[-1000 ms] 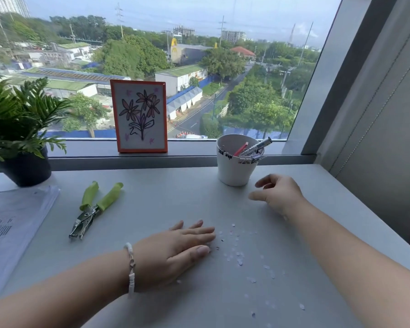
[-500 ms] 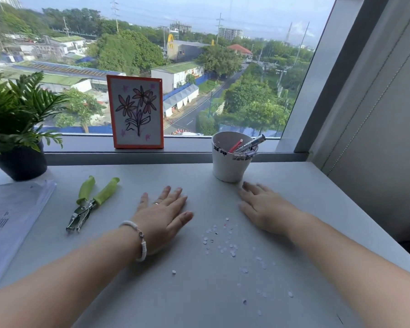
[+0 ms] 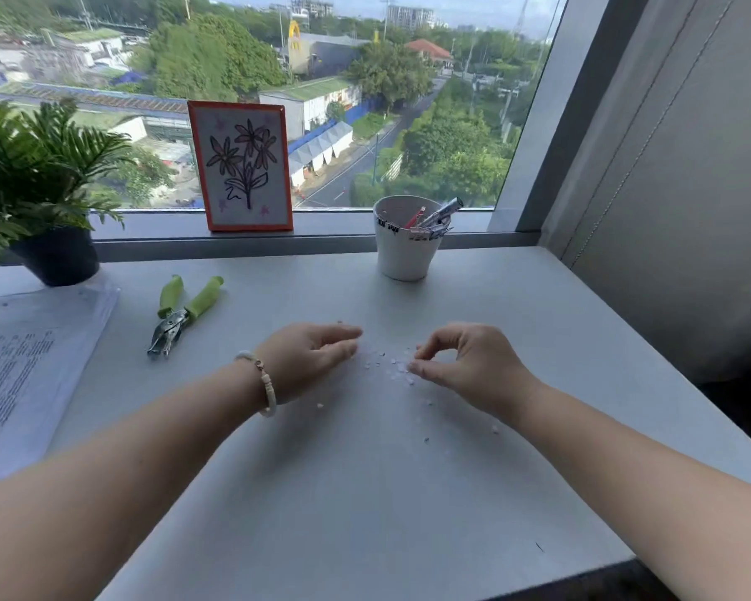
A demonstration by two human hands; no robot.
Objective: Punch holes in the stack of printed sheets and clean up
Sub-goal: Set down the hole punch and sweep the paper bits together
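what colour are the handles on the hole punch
Light green, on the hole punch lying left of the left hand, head view.

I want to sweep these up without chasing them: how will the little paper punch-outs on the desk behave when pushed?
The paper dots look tiny, flat and thin, so they probably weigh almost nothing and slide easily on the smooth desk. Strays already lie apart from the pile between the left hand and right hand, so they likely scatter.

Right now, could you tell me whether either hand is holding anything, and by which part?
Cannot tell: both hands curl over the paper dots; neither shows a clear hold.
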